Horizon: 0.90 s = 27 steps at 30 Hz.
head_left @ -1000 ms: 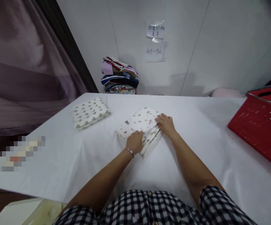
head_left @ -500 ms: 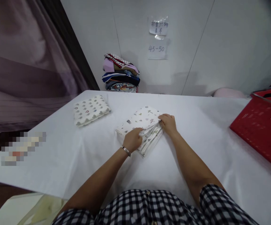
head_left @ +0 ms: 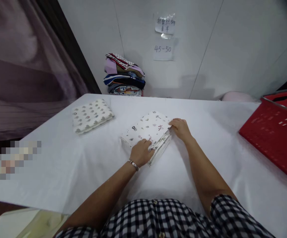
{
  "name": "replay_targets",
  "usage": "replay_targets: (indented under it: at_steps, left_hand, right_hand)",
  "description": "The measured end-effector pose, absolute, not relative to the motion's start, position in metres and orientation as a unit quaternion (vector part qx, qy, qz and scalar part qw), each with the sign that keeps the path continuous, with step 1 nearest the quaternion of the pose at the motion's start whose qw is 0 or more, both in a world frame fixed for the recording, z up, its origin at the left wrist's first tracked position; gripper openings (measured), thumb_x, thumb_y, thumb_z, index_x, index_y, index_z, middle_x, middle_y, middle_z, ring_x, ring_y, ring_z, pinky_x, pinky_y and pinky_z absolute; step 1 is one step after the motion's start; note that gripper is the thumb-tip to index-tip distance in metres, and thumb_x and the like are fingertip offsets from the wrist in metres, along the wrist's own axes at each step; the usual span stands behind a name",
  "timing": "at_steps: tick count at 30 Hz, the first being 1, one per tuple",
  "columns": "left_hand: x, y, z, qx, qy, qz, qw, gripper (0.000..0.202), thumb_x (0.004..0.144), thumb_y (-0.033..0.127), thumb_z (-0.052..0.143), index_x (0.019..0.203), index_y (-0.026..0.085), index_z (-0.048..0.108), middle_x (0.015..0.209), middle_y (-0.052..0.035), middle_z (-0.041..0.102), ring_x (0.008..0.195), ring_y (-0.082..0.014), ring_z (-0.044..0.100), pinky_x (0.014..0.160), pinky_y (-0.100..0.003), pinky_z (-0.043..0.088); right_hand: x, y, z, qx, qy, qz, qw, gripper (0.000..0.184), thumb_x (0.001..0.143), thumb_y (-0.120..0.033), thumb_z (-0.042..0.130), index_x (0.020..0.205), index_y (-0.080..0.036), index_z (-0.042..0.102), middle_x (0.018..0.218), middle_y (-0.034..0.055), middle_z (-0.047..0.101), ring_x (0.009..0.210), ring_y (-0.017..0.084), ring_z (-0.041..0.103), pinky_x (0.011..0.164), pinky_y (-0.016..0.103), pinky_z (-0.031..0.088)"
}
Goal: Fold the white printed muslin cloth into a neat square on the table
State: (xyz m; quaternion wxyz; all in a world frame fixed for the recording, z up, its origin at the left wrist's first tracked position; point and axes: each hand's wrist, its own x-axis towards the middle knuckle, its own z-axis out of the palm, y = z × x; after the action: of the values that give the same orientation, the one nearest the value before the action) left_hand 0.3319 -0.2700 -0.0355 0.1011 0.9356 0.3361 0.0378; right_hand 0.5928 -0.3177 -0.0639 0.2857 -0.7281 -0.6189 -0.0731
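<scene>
A folded white cloth with small plant and dragonfly prints lies in front of me on the white-covered table. My left hand rests on its near edge, thumb along the side and fingers on top, pinching the layers there. At the right corner, my right hand has its fingertips closed on the cloth's edge. The folded layers show along the side between both hands. To the left lies another folded cloth, white with grey-green leaf shapes, untouched.
A red plastic basket stands at the table's right side. Behind the far edge rises a stack of folded textiles against the wall, below paper signs. A pinkish curtain hangs at the left.
The near edge that both hands held lifted has been laid down, and the top layer is flatter. My left fingers have moved onto the top; the right hand stays at the corner.
</scene>
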Motion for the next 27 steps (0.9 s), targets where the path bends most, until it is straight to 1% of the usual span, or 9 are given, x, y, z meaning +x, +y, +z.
replay_targets:
  at_steps: [3, 5, 8, 11, 14, 16, 18, 24, 27]
  left_hand:
    - [0.336, -0.272, -0.033, 0.940, 0.334, 0.010, 0.071, 0.025, 0.082, 0.035, 0.045, 0.101, 0.021, 0.055, 0.101, -0.0050, 0.056, 0.094, -0.0199, 0.052, 0.070, -0.030, 0.043]
    - [0.338, -0.273, -0.031, 0.944, 0.326, -0.004, 0.054, 0.026, 0.082, 0.032, 0.044, 0.103, 0.020, 0.054, 0.100, -0.0063, 0.056, 0.092, -0.0211, 0.053, 0.068, -0.031, 0.044]
    - [0.341, -0.274, -0.027, 0.948, 0.315, -0.024, 0.044, 0.031, 0.081, 0.030, 0.045, 0.109, 0.019, 0.052, 0.102, -0.0083, 0.055, 0.093, -0.0226, 0.053, 0.068, -0.032, 0.044]
    - [0.343, -0.273, -0.024, 0.943, 0.326, -0.050, 0.050, 0.031, 0.080, 0.022, 0.043, 0.110, 0.019, 0.051, 0.103, -0.0091, 0.055, 0.095, -0.0220, 0.054, 0.071, -0.032, 0.044]
    - [0.343, -0.270, -0.024, 0.935, 0.346, -0.047, 0.062, 0.033, 0.080, 0.016, 0.040, 0.110, 0.019, 0.052, 0.103, -0.0082, 0.057, 0.095, -0.0200, 0.055, 0.072, -0.031, 0.044]
    - [0.342, -0.268, -0.023, 0.932, 0.355, -0.027, 0.074, 0.035, 0.079, 0.016, 0.039, 0.111, 0.020, 0.053, 0.103, -0.0069, 0.059, 0.094, -0.0190, 0.056, 0.073, -0.030, 0.044]
    - [0.340, -0.266, -0.022, 0.931, 0.356, -0.001, 0.083, 0.036, 0.080, 0.017, 0.039, 0.112, 0.022, 0.054, 0.104, -0.0051, 0.060, 0.094, -0.0186, 0.056, 0.074, -0.029, 0.044]
    - [0.338, -0.267, -0.010, 0.928, 0.354, 0.054, 0.103, 0.035, 0.079, 0.018, 0.040, 0.110, 0.023, 0.056, 0.108, -0.0026, 0.061, 0.097, -0.0174, 0.056, 0.075, -0.027, 0.043]
    - [0.339, -0.272, -0.005, 0.930, 0.343, 0.073, 0.110, 0.032, 0.079, 0.019, 0.040, 0.106, 0.024, 0.057, 0.105, -0.0014, 0.062, 0.094, -0.0167, 0.057, 0.073, -0.026, 0.043]
  right_hand:
    - [0.593, -0.320, -0.065, -0.740, -0.625, -0.034, 0.248, 0.029, 0.078, -0.010, 0.047, 0.093, -0.025, 0.067, 0.106, 0.0021, 0.066, 0.110, 0.021, 0.049, 0.088, 0.038, 0.030]
    - [0.593, -0.321, -0.066, -0.747, -0.625, -0.009, 0.226, 0.030, 0.077, -0.011, 0.048, 0.094, -0.026, 0.067, 0.110, 0.0018, 0.064, 0.113, 0.022, 0.047, 0.089, 0.039, 0.030]
    - [0.592, -0.322, -0.064, -0.751, -0.629, 0.014, 0.201, 0.038, 0.072, -0.009, 0.049, 0.101, -0.026, 0.065, 0.118, 0.0019, 0.060, 0.119, 0.022, 0.042, 0.092, 0.042, 0.030]
    - [0.592, -0.323, -0.060, -0.751, -0.632, 0.034, 0.187, 0.044, 0.068, -0.008, 0.050, 0.106, -0.026, 0.064, 0.122, 0.0028, 0.058, 0.122, 0.023, 0.040, 0.095, 0.044, 0.029]
    - [0.591, -0.324, -0.057, -0.747, -0.634, 0.043, 0.194, 0.040, 0.069, -0.014, 0.054, 0.107, -0.025, 0.063, 0.123, 0.0032, 0.057, 0.122, 0.024, 0.040, 0.097, 0.045, 0.028]
    - [0.591, -0.324, -0.057, -0.741, -0.638, 0.038, 0.204, 0.036, 0.071, -0.020, 0.056, 0.106, -0.026, 0.064, 0.122, 0.0034, 0.058, 0.122, 0.024, 0.041, 0.098, 0.045, 0.028]
    - [0.589, -0.324, -0.058, -0.734, -0.645, 0.027, 0.212, 0.035, 0.071, -0.022, 0.058, 0.106, -0.026, 0.064, 0.122, 0.0038, 0.058, 0.123, 0.025, 0.040, 0.099, 0.046, 0.027]
    - [0.584, -0.319, -0.067, -0.721, -0.658, -0.005, 0.218, 0.040, 0.073, -0.017, 0.055, 0.111, -0.027, 0.060, 0.126, 0.0037, 0.054, 0.127, 0.028, 0.034, 0.101, 0.053, 0.021]
    - [0.584, -0.318, -0.070, -0.719, -0.657, -0.024, 0.225, 0.041, 0.073, -0.013, 0.051, 0.111, -0.027, 0.060, 0.125, 0.0036, 0.055, 0.127, 0.027, 0.034, 0.102, 0.053, 0.020]
